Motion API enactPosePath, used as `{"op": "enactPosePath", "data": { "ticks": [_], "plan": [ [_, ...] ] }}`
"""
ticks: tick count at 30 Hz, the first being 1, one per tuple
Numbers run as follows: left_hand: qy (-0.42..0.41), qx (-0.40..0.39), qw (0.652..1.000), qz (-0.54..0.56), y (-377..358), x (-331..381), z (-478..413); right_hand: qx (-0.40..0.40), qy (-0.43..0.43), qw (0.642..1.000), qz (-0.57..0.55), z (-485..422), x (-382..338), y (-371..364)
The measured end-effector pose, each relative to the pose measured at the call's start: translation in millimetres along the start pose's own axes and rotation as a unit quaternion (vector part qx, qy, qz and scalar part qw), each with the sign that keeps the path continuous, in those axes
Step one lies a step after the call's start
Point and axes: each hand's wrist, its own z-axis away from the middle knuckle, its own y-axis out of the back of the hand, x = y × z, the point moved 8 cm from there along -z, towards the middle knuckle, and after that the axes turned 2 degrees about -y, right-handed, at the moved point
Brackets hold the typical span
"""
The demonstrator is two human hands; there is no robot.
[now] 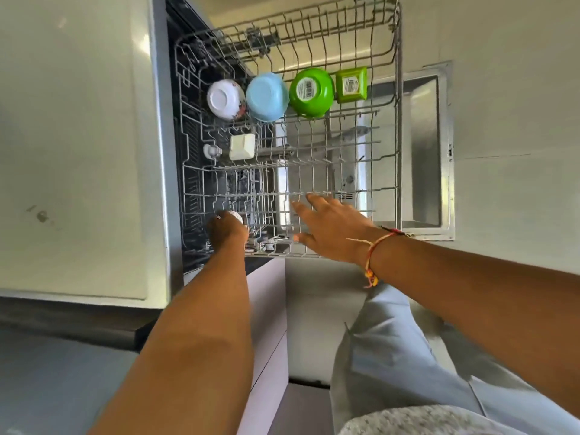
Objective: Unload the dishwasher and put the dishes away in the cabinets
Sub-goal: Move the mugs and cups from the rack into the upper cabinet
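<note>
**A:** Where are your hands right now?

**B:** Both are over the pulled-out dishwasher rack (398,120). My left hand (227,230) is at the near left corner, fingers curled round a small pale piece (236,216). My fist hides most of it, so I can't tell what it is.

**A:** And the right?

**B:** My right hand (329,229) hovers above the near edge, fingers straight and spread, holding nothing. I can't tell whether it touches the wires.

**A:** What's in the rack?

**B:** 4 pieces sit upside down in 1 row, side by side, beyond the middle. From the left edge: white bowl (224,98), blue bowl (266,97), green bowl (310,92), green square tub (351,84). There's also 1 cream square tub (241,146) nearer me, just this side of the white bowl, toward the left edge.
</note>
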Motion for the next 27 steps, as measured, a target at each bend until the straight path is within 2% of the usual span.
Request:
{"op": "enactPosePath", "data": {
  "ticks": [4,9,13,16,18,23,27],
  "plan": [
    [0.051,0.003,0.995,0.082,-8.3,-14.9,-16.9,-0.006,-0.001,1.0,-0.003,-3.6,4.0,-8.8],
    [0.059,0.013,0.993,0.105,-13.1,-21.3,-29.4,-0.009,-0.006,1.0,0.005,-5.3,10.4,-16.1],
    [0.063,0.014,0.995,0.074,-3.6,-14.4,-16.6,0.005,-0.007,1.0,0.006,-3.5,11.9,-11.9],
    [0.077,0.047,0.988,0.127,8.3,-8.5,3.4,0.017,-0.006,1.0,0.01,2.6,10.6,-6.8],
    [0.063,0.067,0.981,0.173,22.1,-0.6,28.7,0.028,0.001,1.0,0.01,11.8,5.8,-0.4],
    [-0.032,0.094,0.951,0.292,60.7,27.3,128.5,0.072,0.033,0.997,0.011,52.0,-15.0,31.3],
    [-0.111,0.139,0.91,0.375,101.0,41.6,240.6,0.112,0.079,0.99,0.017,106.2,-31.6,60.9]
  ]
}}
